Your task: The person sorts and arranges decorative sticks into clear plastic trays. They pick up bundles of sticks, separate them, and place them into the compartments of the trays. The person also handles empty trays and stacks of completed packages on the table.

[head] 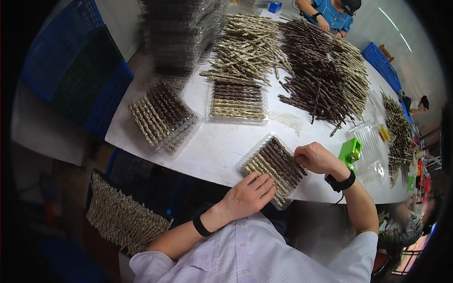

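Observation:
In front of me a clear plastic tray (291, 202) lies at a slant on the table's near edge. It is packed with rows of glittery twisted sticks, gold sticks (262, 166) on the left side and dark brown sticks (283, 157) on the right. My left hand (249, 192) rests over the lower left of the tray, fingers slightly spread across the gold sticks. At the tray's upper right side is my right hand (315, 157), its fingers curled together beside the dark sticks. Whether anything is pinched in those fingertips is hidden.
Two filled trays (237, 102) (161, 118) sit left of centre, below a tall stack of clear trays (180, 35). Loose gold sticks (247, 46) and dark sticks (315, 78) are heaped farther back. A green tape dispenser (350, 152) stands by my right wrist. Another person (329, 17) works opposite.

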